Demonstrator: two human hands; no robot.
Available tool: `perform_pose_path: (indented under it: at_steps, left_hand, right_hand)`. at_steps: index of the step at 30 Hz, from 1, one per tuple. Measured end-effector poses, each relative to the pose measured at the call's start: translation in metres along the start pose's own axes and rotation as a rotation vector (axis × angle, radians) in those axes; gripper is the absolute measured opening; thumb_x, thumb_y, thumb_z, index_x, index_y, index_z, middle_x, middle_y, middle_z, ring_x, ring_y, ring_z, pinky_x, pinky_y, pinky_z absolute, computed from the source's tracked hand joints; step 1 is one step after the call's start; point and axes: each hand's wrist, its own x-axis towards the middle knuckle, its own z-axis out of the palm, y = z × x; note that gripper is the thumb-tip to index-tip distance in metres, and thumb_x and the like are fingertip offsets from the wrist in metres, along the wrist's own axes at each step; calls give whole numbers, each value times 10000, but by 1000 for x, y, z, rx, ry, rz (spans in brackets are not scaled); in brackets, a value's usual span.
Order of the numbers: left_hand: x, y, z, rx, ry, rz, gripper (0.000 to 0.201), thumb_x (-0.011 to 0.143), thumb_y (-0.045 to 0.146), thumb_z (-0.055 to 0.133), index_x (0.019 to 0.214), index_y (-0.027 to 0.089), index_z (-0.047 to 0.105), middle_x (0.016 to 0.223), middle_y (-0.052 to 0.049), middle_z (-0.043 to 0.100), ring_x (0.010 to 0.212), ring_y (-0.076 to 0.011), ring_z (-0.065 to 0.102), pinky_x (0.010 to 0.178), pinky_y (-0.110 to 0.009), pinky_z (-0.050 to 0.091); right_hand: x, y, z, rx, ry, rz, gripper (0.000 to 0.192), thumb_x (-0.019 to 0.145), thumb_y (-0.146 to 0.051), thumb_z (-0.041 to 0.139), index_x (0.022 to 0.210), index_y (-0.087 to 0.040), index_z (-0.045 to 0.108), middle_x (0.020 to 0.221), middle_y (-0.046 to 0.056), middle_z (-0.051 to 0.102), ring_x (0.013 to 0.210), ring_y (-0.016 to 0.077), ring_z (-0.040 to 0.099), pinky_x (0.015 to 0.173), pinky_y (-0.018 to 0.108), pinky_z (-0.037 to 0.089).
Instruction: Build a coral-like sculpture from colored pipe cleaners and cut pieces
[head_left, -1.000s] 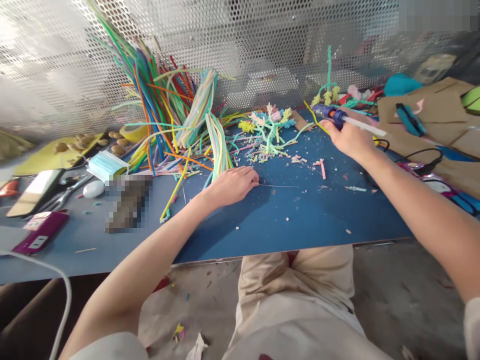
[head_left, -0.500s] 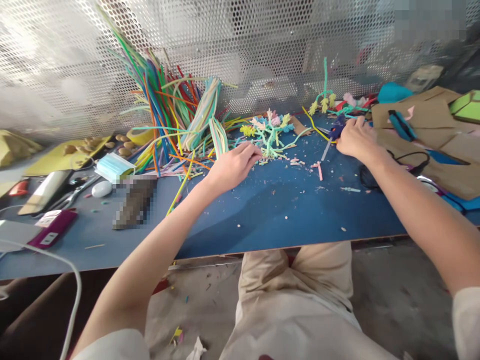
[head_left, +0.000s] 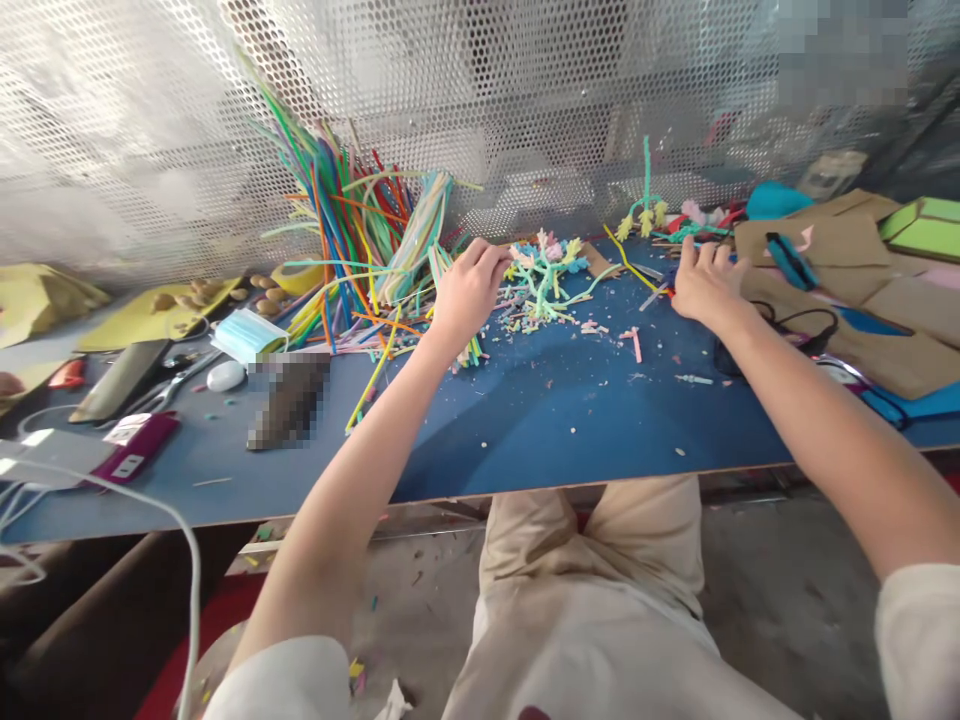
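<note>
My left hand (head_left: 471, 290) is closed, its fingertips together at the left edge of a branching pipe-cleaner flower spray (head_left: 546, 285). Anything inside that pinch is hidden. The spray has mint-green stems and pink, blue and yellow blossoms, and it lies on the blue table (head_left: 540, 420). Over on the right, my right hand (head_left: 709, 280) reaches down with its fingers spread, on or just above scissors whose blades (head_left: 649, 268) point left. The palm covers most of their handles. A yellow pipe cleaner (head_left: 628, 255) runs beside the blades.
A large heap of coloured pipe cleaners (head_left: 337, 230) leans against the perforated metal screen (head_left: 525, 90). Small clippings surround the spray. At left are a blue face mask (head_left: 247, 335), a white mouse-like object (head_left: 226, 376) and a purple box (head_left: 139, 445). Brown paper pieces (head_left: 817, 250) cover the right side.
My left hand has moved up and away from me, to the spray's left blossoms. My right hand has spread its fingers over the dark blue scissor handles, which showed more before. The view has shifted slightly.
</note>
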Motion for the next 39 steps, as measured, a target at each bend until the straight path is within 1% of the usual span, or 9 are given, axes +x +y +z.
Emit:
perform_pose_path:
  at_steps: [2,6,10,13,20,25,31,35,39]
  left_hand:
    - [-7,-3,9,73,-9,39,283,1101,267,409,1190,204,670,1179,-133,656,1085,-245,635,948,-417,501]
    - [-23,-1,24,190,-19,140,343,1121,318,365,1168,210,687,1124,-118,694,1046,-244,647,915,-395,483]
    - [-33,0,29,165,84,100,339,1125,346,380,1154,213,690,1097,-96,721,1017,-228,657,883,-362,469]
    - [-38,-2,29,122,179,56,304,1115,360,427,1118,228,700,1088,-76,735,1005,-220,661,875,-354,458]
    - [-44,-1,23,133,198,46,268,1095,360,479,1132,270,729,1069,-65,752,1003,-242,659,874,-391,430]
    - [-46,8,21,154,198,88,253,1088,350,497,1135,288,738,1047,-60,756,988,-246,648,854,-405,402]
    - [-49,19,23,134,181,108,238,1087,343,508,1140,280,731,1041,-53,759,971,-231,652,830,-402,384]
    - [-50,24,24,131,158,145,227,1085,337,520,1134,290,736,1045,-44,763,944,-220,649,823,-406,370]
    - [-51,27,24,146,157,163,228,1086,343,522,1127,285,738,1025,-41,762,933,-220,643,820,-413,363]
  right_hand:
    - [-5,-10,-9,22,48,-93,789,927,-242,564,1622,-15,267,1475,344,453,1347,474,407,1044,668,310]
    - [-9,-41,-18,98,65,-393,496,1013,-268,432,1467,-111,552,1424,231,566,1314,400,447,1072,560,311]
    - [-6,-76,-8,71,44,-704,424,1036,-302,433,1357,-137,656,1321,182,663,1224,357,530,995,485,350]
    - [0,-97,2,62,112,-775,383,1044,-303,464,1313,-147,687,1293,157,690,1172,339,567,957,463,354]
    - [12,-127,13,132,130,-781,234,1022,-275,567,1057,-196,785,1136,109,737,1092,302,586,882,431,353]
    - [20,-126,1,225,206,-726,263,1037,-241,534,971,-211,787,1053,106,737,1057,305,603,877,458,390]
    - [35,-112,-39,798,328,-469,310,1075,-401,512,1134,-227,761,928,86,741,941,271,695,871,445,529]
    - [18,-114,-60,1183,267,-431,351,1032,-510,588,1174,-223,733,1056,90,784,1031,250,743,930,414,591]
    - [-9,-117,-66,1279,195,-422,351,992,-490,636,1155,-212,776,1155,98,796,1111,275,741,972,459,609]
